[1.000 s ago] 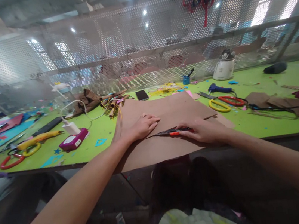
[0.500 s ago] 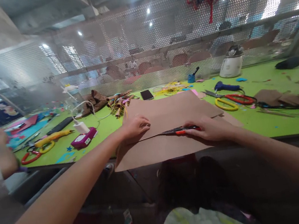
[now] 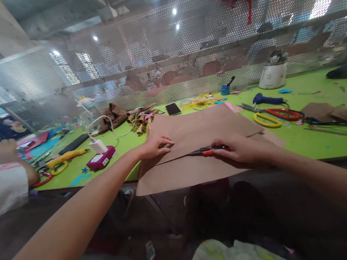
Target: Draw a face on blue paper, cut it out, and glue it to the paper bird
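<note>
A large sheet of brown paper (image 3: 189,127) lies on the green table, and its lower part hangs past the front edge. My right hand (image 3: 237,148) is closed around scissors (image 3: 205,151) with dark blades and red-and-black handles, partly hidden by the fingers. The blades point left along a dark line that crosses the sheet; whether it is a cut or a fold I cannot tell. On the left part of the paper, just above that line, my left hand (image 3: 156,146) rests with fingers stretched out, holding nothing.
At the right lie large scissors (image 3: 267,120) with yellow and red handles, a blue glue gun (image 3: 267,99) and paper scraps (image 3: 318,111). Leftward are a purple power socket (image 3: 101,158) with a charger and a yellow tool (image 3: 67,157). Another person's arm (image 3: 7,160) is at far left.
The view has shifted slightly, so the table appears further right. My left hand's fingers look a little straighter. At far left, the other person's arm has come further into view.
</note>
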### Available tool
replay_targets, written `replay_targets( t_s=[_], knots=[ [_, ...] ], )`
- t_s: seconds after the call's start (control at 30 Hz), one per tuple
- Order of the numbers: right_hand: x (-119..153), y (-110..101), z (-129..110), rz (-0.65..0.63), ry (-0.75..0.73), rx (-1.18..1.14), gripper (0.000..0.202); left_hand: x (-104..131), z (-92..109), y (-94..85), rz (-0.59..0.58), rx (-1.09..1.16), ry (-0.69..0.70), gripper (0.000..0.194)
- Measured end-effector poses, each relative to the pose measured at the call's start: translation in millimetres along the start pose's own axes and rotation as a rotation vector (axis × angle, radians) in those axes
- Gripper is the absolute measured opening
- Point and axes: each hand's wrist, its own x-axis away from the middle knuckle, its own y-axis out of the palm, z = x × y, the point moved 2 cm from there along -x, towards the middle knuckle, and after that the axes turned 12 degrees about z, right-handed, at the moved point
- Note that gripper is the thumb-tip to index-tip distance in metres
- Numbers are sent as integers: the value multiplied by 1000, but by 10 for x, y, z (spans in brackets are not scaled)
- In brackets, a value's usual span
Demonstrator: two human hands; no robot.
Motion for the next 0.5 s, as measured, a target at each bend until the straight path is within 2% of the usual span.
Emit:
replay_targets(
  t_s=[0.27, 0.5],
  knots=[
    [91, 27, 58, -2, -18, 16, 46, 6, 6, 1, -5, 31, 8, 33],
    [-78, 189, -26, 8, -101, 30, 45, -17, 10, -3, -11, 33, -6, 32]
  ],
)
